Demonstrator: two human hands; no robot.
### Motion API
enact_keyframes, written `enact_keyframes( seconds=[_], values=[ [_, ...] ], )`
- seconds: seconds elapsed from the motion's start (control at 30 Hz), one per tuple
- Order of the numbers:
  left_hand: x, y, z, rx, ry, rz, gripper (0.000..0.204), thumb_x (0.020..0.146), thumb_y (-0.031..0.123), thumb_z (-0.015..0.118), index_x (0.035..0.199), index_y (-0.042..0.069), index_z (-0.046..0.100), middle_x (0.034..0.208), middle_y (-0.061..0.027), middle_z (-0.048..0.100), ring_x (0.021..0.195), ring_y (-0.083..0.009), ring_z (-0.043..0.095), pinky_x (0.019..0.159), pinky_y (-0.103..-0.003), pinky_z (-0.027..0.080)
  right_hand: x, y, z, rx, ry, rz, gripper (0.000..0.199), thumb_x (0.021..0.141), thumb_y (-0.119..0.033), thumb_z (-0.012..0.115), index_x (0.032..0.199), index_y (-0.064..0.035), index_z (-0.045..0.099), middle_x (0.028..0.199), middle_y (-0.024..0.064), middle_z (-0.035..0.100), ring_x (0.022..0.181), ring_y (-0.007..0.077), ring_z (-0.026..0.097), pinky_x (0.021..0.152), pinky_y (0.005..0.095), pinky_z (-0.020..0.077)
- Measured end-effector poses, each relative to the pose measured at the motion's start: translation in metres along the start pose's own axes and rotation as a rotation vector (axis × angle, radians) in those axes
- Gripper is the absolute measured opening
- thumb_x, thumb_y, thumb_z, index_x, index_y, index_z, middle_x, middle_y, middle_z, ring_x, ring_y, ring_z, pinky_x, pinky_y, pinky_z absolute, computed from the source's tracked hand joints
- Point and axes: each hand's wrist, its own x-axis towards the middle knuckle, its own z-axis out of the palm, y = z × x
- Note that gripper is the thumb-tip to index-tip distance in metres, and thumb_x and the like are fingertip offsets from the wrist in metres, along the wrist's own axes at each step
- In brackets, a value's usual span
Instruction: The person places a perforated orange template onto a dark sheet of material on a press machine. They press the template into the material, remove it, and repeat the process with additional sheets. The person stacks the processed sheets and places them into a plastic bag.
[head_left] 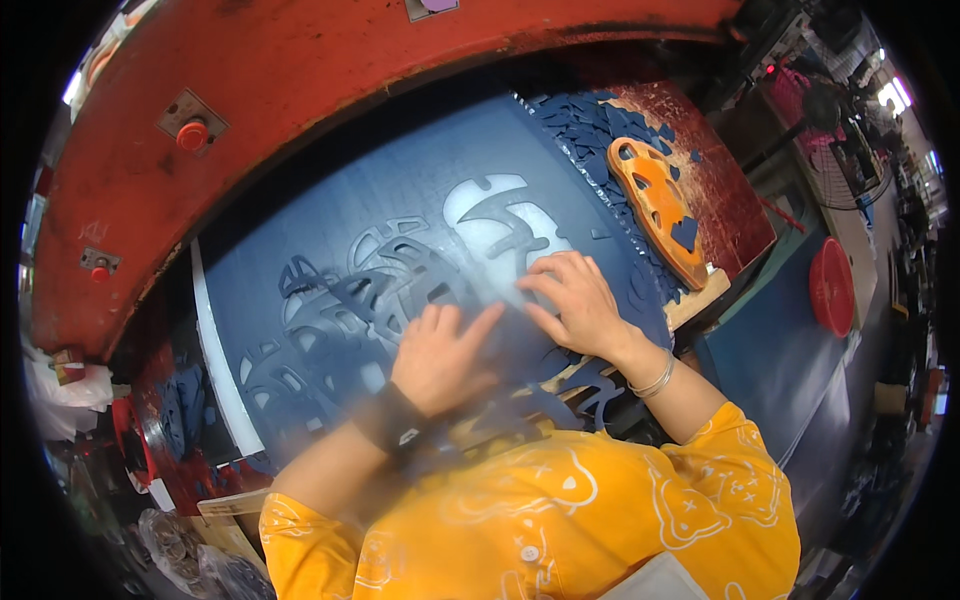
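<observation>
A workshop lay around the scene, its right side crowded with dim equipment, a fan and a round red stool. Across the top arched the red press head of a cutting machine, carrying two red push buttons on its left face. Beneath it the counter, a worn red cutting board, bore a large dark blue sheet from which many curved pieces had been punched, leaving pale openings. Loose blue offcuts were heaped at the sheet's far right corner, just beside an orange cutting die lying flat on the counter. The person wore a yellow printed top. The left hand, with a black band at the wrist, rested flat on the sheet with fingers spread, gripping nothing. The right hand, a thin silver bracelet at the wrist, lay just beside it, fingertips pressed down on the sheet at the edge of a cut-out; whether it pinched a piece could not be told.
</observation>
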Motion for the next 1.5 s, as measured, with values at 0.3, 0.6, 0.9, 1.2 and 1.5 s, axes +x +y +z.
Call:
enact_keyframes(
  seconds=[0.3, 0.6, 0.9, 1.2, 1.5],
  values=[
    [-0.001, -0.063, -0.025, -1.537, 0.835, -0.327, 0.073, 0.091, 0.049, 0.062, 0.142, 0.002, 0.036, 0.077, 0.0013, 0.052, 0.076, -0.0102, 0.051, 0.078, -0.028, 0.047, -0.012, 0.012, 0.003, 0.083, 0.030, -0.065, 0.022, 0.076, -0.011, 0.069, 0.098, -0.0098, 0.066, 0.099, 0.0072, 0.060, 0.097, 0.0284, 0.055, 0.085, 0.0376, 0.0434],
    [-0.015, -0.065, -0.031, -1.322, 0.672, -0.106, 0.072, 0.096, 0.047, 0.054, 0.147, 0.001, 0.031, 0.102, -0.0019, 0.058, 0.096, -0.0125, 0.052, 0.094, -0.027, 0.040, 0.080, -0.104, 0.040, 0.480, 0.160, -0.197, 0.043, 0.076, -0.019, 0.076, 0.114, -0.0094, 0.058, 0.107, 0.0135, 0.055, 0.097, 0.0336, 0.059, 0.082, 0.0399, 0.0512],
    [-0.007, -0.062, -0.041, -1.518, 0.630, -0.233, 0.049, 0.100, 0.019, 0.050, 0.144, 0.001, 0.036, 0.107, -0.0083, 0.065, 0.096, -0.0136, 0.061, 0.091, -0.030, 0.048, 0.070, -0.074, 0.016, 0.368, 0.157, -0.209, 0.027, 0.077, -0.017, 0.074, 0.098, -0.0043, 0.062, 0.094, 0.0096, 0.065, 0.078, 0.0234, 0.063, 0.072, 0.0331, 0.0532],
    [-0.011, -0.074, -0.043, -1.459, 0.645, -0.171, 0.053, 0.099, 0.020, 0.051, 0.145, 0.001, 0.033, 0.106, -0.0102, 0.066, 0.100, -0.0172, 0.062, 0.091, -0.033, 0.050, 0.088, -0.095, 0.052, 0.670, -0.016, 0.052, 0.054, 0.075, -0.034, 0.081, 0.101, -0.0045, 0.044, 0.110, 0.0123, 0.065, 0.083, 0.0277, 0.065, 0.077, 0.0373, 0.0542],
    [-0.011, -0.066, -0.041, -1.032, 0.781, -0.129, 0.046, 0.099, 0.018, 0.050, 0.140, -0.001, 0.041, 0.110, -0.0087, 0.063, 0.102, -0.0155, 0.059, 0.094, -0.030, 0.045, 0.091, -0.105, 0.054, 0.490, 0.223, -0.031, 0.048, 0.070, -0.017, 0.083, 0.110, -0.0002, 0.063, 0.105, 0.0137, 0.069, 0.093, 0.0280, 0.068, 0.080, 0.0352, 0.0549]
  ],
)
